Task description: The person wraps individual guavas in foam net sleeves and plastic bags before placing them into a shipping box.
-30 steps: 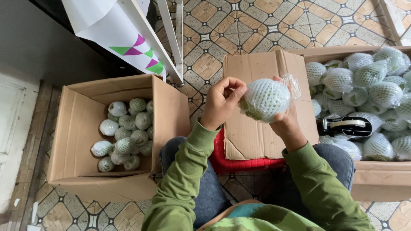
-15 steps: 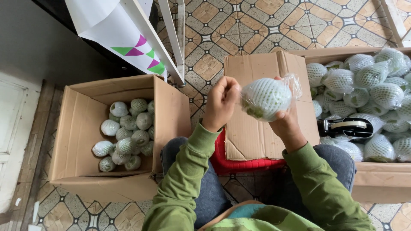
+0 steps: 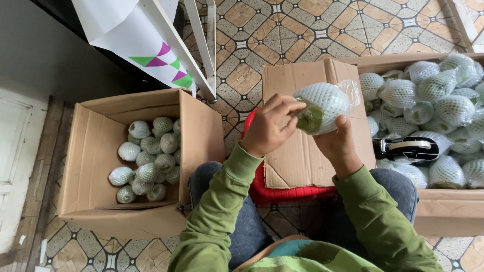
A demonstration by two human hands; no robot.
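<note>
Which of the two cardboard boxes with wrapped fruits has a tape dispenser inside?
The box on the person's right: a black tape dispenser lies among its fruits. The left box holds only fruits.

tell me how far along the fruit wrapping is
Done: about a dozen netted fruits lie in the left box. In hand: the right hand holds a foam-netted fruit while the left hand pinches its end. Left: the right box holds many more netted fruits and a tape dispenser.
</note>
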